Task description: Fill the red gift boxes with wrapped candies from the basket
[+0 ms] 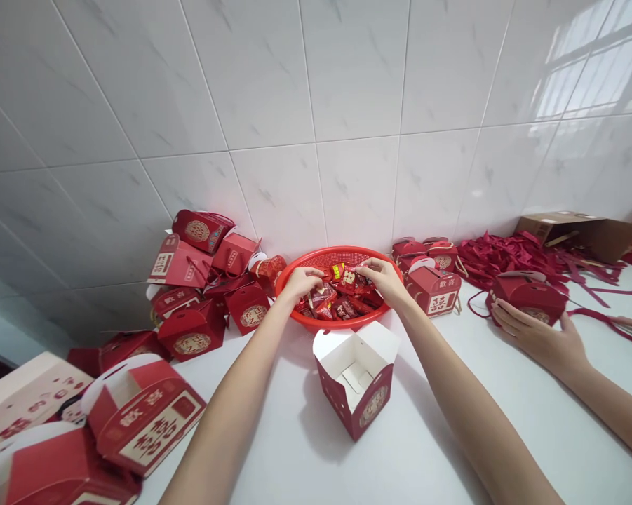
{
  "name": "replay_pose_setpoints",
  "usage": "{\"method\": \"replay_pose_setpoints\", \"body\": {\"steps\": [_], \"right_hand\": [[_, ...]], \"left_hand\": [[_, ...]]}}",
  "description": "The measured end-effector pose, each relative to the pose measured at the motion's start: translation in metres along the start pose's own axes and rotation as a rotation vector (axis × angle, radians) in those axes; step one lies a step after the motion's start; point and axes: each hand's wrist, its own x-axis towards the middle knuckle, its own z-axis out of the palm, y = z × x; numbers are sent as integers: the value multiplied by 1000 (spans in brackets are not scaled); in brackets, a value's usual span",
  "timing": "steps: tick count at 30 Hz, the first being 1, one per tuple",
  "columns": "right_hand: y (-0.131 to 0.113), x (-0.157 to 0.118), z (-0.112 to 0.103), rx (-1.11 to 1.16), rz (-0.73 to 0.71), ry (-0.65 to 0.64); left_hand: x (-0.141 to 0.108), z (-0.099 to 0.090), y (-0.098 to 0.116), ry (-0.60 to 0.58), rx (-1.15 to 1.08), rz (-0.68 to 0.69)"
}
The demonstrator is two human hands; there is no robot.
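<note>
A red plastic basket point(337, 324) against the tiled wall holds many small red-wrapped candies point(344, 280). Both of my hands reach into it from the front. At the basket's left side, my left hand point(301, 284) has its fingers bent and closed among the candies; what they grip is hidden. Over on the right side, my right hand point(383, 278) pinches at a wrapped candy near the top of the pile. Between my forearms an open red gift box point(353, 382) stands upright on the white table, its white inside showing and no candies visible in it.
Closed red gift boxes point(192, 333) pile up at the left, with open ones point(147, 414) nearer. More boxes point(434, 287) stand right of the basket. Dark red ribbons point(510, 259) lie by a cardboard box point(579, 235). Another person's hand point(547, 344) holds a red box point(529, 298).
</note>
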Motion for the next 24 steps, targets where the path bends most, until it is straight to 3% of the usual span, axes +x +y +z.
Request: {"method": "replay_pose_setpoints", "body": {"steps": [5,8,17,24], "right_hand": [[-3,-2,1,31,1,10],[-5,-3,2,81,20,37],[-6,-4,1,70,18,40],[-4,-3,-1,30,14,27]], "left_hand": [[-7,-1,9,102,-116,155],[-10,0,13,97,-73,177],[-4,1,-2,-52,456,-146],[2,0,-8,-190,462,-96]]}}
